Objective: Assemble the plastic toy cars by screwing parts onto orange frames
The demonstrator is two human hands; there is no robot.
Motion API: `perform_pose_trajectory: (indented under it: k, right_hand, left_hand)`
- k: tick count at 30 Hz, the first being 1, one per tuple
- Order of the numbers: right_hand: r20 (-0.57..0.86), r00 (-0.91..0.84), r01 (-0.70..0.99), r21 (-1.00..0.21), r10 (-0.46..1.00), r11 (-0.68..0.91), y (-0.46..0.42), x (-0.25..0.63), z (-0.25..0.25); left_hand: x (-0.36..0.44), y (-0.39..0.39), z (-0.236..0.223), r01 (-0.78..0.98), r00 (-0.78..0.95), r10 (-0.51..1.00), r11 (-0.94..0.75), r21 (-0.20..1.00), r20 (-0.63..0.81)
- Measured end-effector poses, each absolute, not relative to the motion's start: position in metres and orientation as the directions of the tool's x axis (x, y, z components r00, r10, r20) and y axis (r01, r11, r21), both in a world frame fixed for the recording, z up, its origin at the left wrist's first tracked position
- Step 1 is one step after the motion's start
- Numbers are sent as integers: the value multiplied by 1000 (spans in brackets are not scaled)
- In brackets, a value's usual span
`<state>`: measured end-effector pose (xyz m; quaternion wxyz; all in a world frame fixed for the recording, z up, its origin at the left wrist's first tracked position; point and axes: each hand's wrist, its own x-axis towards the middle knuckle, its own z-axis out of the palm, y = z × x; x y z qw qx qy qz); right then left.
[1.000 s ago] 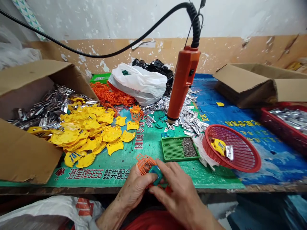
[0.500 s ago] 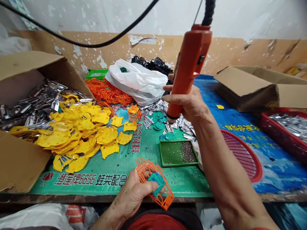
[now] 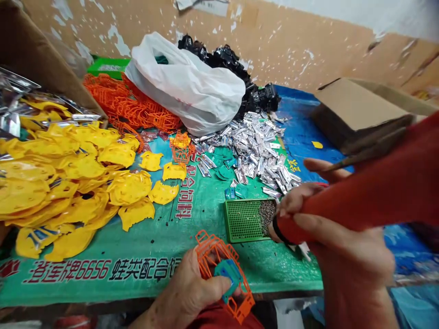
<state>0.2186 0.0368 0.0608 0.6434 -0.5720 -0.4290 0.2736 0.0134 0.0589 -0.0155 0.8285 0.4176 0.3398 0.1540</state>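
Near the front edge of the table, my left hand [image 3: 195, 278] grips an orange plastic frame [image 3: 245, 306]. My thumb presses a small teal plastic part [image 3: 229, 274] with some blue on it against that frame. My right hand [image 3: 346, 246] is wrapped round a red electric screwdriver [image 3: 363, 183], which is tilted with its lower end pointing left and down. That end is over the right side of a green perforated tray [image 3: 240, 221]. Small dark screws [image 3: 266, 214] are heaped in the tray's right part. The screwdriver's tip is hidden or too small to make out.
Yellow plastic pieces [image 3: 78, 183] are piled at left, beside a cardboard box [image 3: 51, 59]. Behind are orange frames [image 3: 130, 103], a white plastic bag [image 3: 192, 87] and black parts [image 3: 229, 59]. Silver strips [image 3: 254, 151] and teal pieces [image 3: 221, 162] lie mid-table. Another cardboard box [image 3: 363, 109] stands right.
My right hand has brought the screwdriver down and right, from upright to tilted, towards the screw tray. My left hand keeps the orange frame and teal part. The view has tipped downward.
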Motion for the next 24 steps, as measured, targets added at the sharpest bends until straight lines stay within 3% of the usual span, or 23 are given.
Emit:
perform_pose_trajectory:
  k: [3,10,17,24]
  right_hand:
    - [201,487,27,-976,850,216,29,216,54]
    - [151,436,-65,-978,887,199,33,202,42]
    - [156,441,-61,-977,884,204,35,198,36]
    - [177,481,58,-984,859,170,36,199,31]
  left_hand:
    - [12,60,-16,48,721,552,564,824,-420]
    - [11,62,-18,37,708,572,556,830,-415]
    - [12,60,-20,-61,694,599,602,796,-400]
    - [13,59,-20,-103,682,620,606,789,-387]
